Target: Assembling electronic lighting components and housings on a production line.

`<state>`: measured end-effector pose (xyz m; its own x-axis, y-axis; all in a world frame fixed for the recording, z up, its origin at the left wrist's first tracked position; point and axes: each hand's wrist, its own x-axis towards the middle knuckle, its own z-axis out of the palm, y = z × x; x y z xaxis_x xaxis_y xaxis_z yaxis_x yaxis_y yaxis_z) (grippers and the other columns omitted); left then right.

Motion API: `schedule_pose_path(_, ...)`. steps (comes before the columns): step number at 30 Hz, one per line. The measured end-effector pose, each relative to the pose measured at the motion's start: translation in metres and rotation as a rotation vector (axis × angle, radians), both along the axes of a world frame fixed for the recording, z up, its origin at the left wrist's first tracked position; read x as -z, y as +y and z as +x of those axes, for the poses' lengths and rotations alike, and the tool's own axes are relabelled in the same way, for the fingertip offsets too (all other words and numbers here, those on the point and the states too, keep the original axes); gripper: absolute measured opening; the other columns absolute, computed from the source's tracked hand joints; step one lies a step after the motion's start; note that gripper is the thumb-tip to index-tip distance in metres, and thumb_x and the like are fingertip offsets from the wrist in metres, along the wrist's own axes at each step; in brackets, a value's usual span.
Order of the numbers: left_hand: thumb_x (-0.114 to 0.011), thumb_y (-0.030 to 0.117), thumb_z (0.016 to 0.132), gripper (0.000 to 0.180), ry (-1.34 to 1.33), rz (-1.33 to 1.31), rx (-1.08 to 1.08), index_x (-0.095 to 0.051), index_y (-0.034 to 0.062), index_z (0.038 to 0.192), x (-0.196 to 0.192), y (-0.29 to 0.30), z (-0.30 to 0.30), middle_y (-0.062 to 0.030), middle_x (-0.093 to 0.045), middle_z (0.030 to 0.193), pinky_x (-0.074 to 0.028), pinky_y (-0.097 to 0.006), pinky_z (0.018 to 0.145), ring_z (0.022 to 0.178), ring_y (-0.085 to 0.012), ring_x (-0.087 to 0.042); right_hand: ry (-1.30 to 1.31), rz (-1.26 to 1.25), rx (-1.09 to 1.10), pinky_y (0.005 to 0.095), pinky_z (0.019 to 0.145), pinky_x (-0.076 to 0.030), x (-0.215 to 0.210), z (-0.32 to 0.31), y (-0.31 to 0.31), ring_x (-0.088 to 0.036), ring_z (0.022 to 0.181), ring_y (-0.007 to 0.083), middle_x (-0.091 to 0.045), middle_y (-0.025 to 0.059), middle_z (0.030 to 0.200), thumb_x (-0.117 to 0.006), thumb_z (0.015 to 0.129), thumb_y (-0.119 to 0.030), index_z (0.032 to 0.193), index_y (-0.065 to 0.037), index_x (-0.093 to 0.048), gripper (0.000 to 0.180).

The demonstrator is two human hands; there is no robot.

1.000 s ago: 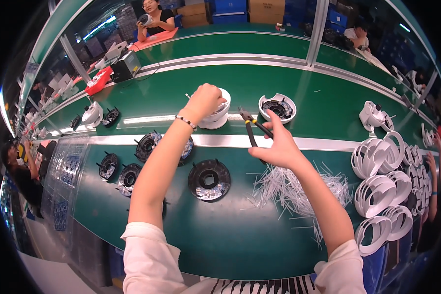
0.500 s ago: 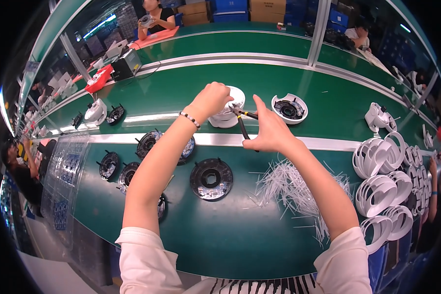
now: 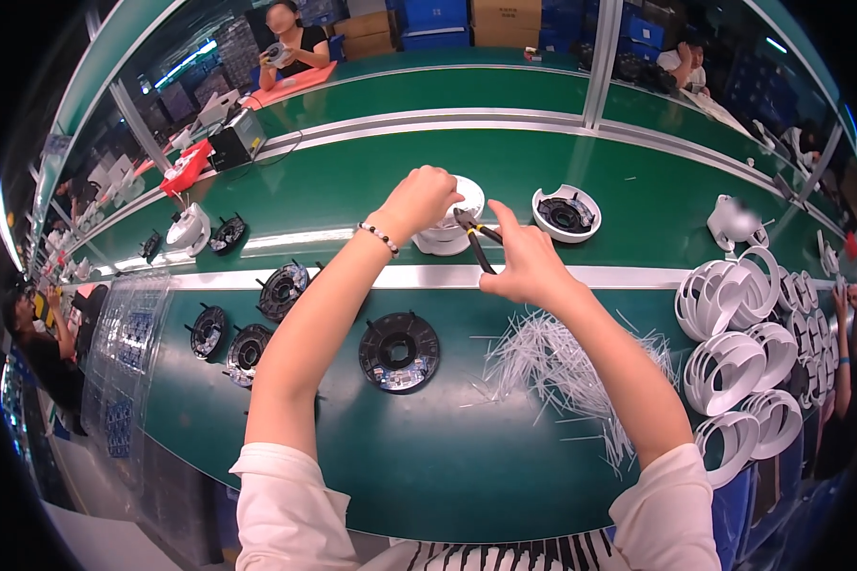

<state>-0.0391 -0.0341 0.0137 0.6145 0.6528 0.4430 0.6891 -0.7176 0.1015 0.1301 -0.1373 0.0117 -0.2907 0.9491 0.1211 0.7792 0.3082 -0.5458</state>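
A: What has been changed over the last second?

B: The right hand (image 3: pixel 528 266) has been brought in from the right, and the small black-handled cutting pliers (image 3: pixel 476 238) are now being pressed against the round white plastic housing (image 3: pixel 452 224). The left hand (image 3: pixel 419 198) is being kept closed over the top of that housing, as it was before. By the look of it, something on the housing's rim is being trimmed.

A: How are the hands being held?

B: The left is being clenched on the housing; the right is being closed on the plier handles, with the thumb being raised.

A: Where is the housing being kept?

B: It is being steadied near the middle of the green worktop (image 3: pixel 381 181), just beyond the pale metal strip (image 3: pixel 638 277).

A: And what else is being carried by that surface?

B: A black round disc (image 3: pixel 399 351) and a loose heap of thin white plastic strips (image 3: pixel 552 362) are being left toward the near edge, stacked white rings (image 3: pixel 733 333) at the right edge, and a second white housing with a black insert (image 3: pixel 566 212) to the right. Other people are being seen at benches along the far side.
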Motion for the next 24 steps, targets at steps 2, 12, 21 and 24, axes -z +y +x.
schedule_pose_path(2, -0.060, 0.017, 0.075, 0.018, -0.016, 0.045, 0.010, -0.061, 0.0001, 0.068, -0.004, -0.004, 0.007, -0.0167, -0.059, 0.070, -0.048, -0.039, 0.062, 0.068, -0.0335, -0.058, 0.039, 0.051, 0.037, 0.0370, 0.074, -0.046, 0.003, 0.006, -0.005, -0.057, 0.078, 0.0341, -0.058, 0.0234, 0.089, -0.066, 0.051, -0.018, 0.124, 0.004, -0.027, 0.086)
schedule_pose_path(12, -0.060, 0.012, 0.076, 0.013, -0.686, 0.204, 0.417, -0.060, 0.0078, 0.063, -0.016, -0.089, 0.071, -0.0062, -0.056, 0.061, -0.043, -0.033, 0.052, 0.053, -0.0221, -0.054, 1.104, 0.450, 0.247, 0.0281, 0.079, -0.045, -0.022, 0.070, -0.102, -0.053, 0.099, 0.0233, -0.042, 0.0207, 0.123, -0.052, 0.074, -0.006, 0.129, 0.002, -0.025, 0.062)
schedule_pose_path(21, -0.052, 0.014, 0.077, 0.022, 0.090, -0.240, 0.325, -0.058, 0.0076, 0.096, 0.003, -0.135, 0.048, -0.0086, -0.059, 0.088, -0.035, -0.051, 0.089, 0.089, -0.0247, -0.055, 1.044, 0.203, 0.032, 0.0273, 0.069, -0.041, 0.026, 0.053, -0.230, -0.050, 0.079, 0.0182, -0.050, 0.0155, 0.110, -0.076, 0.056, -0.028, 0.132, 0.003, -0.016, 0.101)
schedule_pose_path(24, -0.053, 0.007, 0.070, 0.024, 0.023, -0.174, 0.201, -0.059, 0.0053, 0.093, 0.008, -0.136, -0.003, -0.0089, -0.059, 0.085, -0.040, -0.046, 0.082, 0.084, -0.0255, -0.057, 0.933, -0.072, -0.317, 0.0423, 0.093, -0.034, 0.039, 0.049, -0.240, -0.043, 0.111, 0.0365, -0.040, 0.0301, 0.119, -0.072, 0.056, -0.011, 0.132, 0.002, -0.013, 0.097)
